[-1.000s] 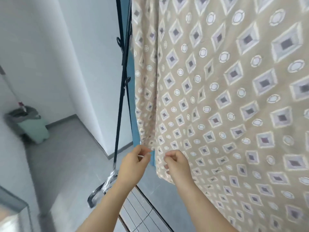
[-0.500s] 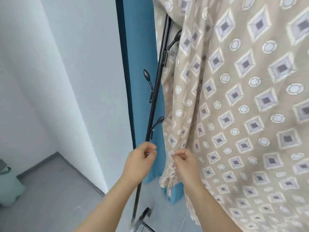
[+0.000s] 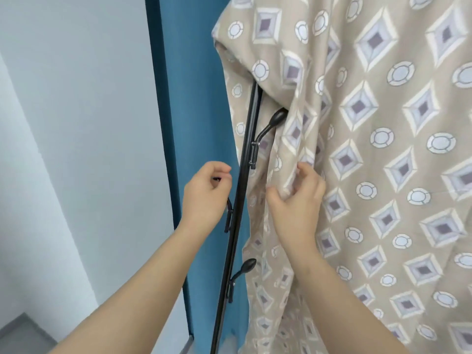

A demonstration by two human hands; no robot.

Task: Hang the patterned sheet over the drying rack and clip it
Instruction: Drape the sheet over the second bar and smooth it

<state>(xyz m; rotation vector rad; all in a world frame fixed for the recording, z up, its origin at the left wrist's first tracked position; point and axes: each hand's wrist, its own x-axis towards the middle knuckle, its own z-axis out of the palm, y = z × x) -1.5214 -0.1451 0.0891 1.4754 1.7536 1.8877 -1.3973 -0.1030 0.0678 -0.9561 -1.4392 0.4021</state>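
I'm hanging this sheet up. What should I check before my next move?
1. Beige diamond-patterned sheet draped over the black metal rack pole: ok.
2. Right hand has a grip on a sheet fold: ok.
3. Clip in left hand: cannot tell; its fingers curl near something small and dark.
4. Clip on the sheet: not ok, none visible.
5. Sheet free of the black knobbed hook: not ok, the knob meets a fold.

Both bare forearms raised from lower frame, left hand (image 3: pixel 207 195) with fingers curled toward thumb, whether it holds anything unclear, right hand (image 3: pixel 297 200) near it at like height, thumb and fingers pinching a fold of patterned sheet (image 3: pixel 383 175)
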